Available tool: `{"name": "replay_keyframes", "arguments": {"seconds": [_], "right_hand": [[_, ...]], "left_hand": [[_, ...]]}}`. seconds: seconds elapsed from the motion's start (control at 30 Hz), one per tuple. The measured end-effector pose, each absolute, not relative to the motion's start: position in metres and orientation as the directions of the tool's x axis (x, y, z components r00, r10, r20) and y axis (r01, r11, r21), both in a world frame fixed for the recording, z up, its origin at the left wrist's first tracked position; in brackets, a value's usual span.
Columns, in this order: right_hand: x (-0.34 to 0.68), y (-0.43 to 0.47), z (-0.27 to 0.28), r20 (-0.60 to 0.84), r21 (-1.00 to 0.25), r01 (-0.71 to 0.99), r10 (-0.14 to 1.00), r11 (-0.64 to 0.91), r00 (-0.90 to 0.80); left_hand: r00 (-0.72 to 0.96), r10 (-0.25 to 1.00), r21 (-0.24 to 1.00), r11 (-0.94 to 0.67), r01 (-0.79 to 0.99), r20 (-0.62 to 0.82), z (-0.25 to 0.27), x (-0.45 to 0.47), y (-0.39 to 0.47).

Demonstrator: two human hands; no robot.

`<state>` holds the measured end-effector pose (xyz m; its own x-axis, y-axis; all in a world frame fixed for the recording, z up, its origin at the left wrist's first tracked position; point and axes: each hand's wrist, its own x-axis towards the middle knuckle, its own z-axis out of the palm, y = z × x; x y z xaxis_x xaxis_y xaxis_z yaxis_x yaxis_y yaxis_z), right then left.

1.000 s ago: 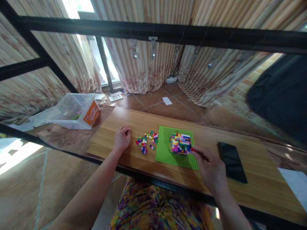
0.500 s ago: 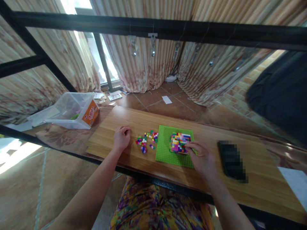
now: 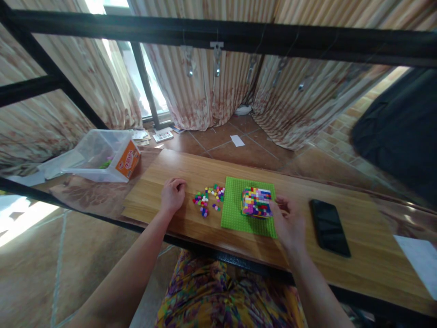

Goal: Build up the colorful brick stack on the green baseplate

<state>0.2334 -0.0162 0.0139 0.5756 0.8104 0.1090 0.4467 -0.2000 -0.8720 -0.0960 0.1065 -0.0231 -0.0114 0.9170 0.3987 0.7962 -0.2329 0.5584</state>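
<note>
A block build (image 3: 256, 202) of many small coloured bricks stands on a green studded baseplate (image 3: 235, 218) at the middle of the table. My right hand (image 3: 289, 223) is at the build's right side. Its thumb tip is at the build's edge, and the bent fingers are apart from the thumb with nothing visible between them. Left of the baseplate lies a scatter of loose small bricks (image 3: 204, 211) in mixed colours. My left hand (image 3: 173, 196) rests on the wood to the left of these bricks, fingers curled closed, with no object showing in it.
A black phone (image 3: 330, 228) lies on the wooden table (image 3: 362, 273) to the right. At the left stands a clear plastic box (image 3: 102, 155) with an orange label. A black metal bar (image 3: 239, 36) crosses above the table, and white paper (image 3: 416, 259) lies at the right edge.
My right hand has moved off the top of the build to its right side, and its fingers have spread from the thumb. The left hand stays in place.
</note>
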Motion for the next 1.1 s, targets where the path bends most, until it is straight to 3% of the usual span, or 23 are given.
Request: {"name": "replay_keyframes", "arguments": {"seconds": [0.67, 0.73, 0.83, 0.93, 1.1], "right_hand": [[0.226, -0.005, -0.01, 0.086, -0.927, 0.346, 0.818, -0.144, 0.57], [0.224, -0.01, -0.002, 0.119, -0.917, 0.377, 0.809, -0.134, 0.576], [0.212, -0.023, 0.016, 0.287, -0.847, 0.524, 0.753, -0.09, 0.592], [0.189, -0.035, 0.032, 0.428, -0.749, 0.662, 0.791, 0.039, 0.437], [0.137, -0.042, 0.023, 0.391, -0.688, 0.674, 0.92, 0.267, 0.035]], "left_hand": [[-0.007, 0.916, 0.562, -0.239, 0.792, 0.4, -0.024, -0.096, 0.106], [-0.01, 0.916, 0.56, -0.237, 0.794, 0.401, -0.025, -0.096, 0.107], [-0.016, 0.917, 0.563, -0.23, 0.794, 0.398, -0.025, -0.095, 0.106], [-0.016, 0.92, 0.567, -0.228, 0.792, 0.392, -0.026, -0.095, 0.106], [-0.015, 0.924, 0.569, -0.223, 0.792, 0.382, -0.024, -0.094, 0.105]]}}
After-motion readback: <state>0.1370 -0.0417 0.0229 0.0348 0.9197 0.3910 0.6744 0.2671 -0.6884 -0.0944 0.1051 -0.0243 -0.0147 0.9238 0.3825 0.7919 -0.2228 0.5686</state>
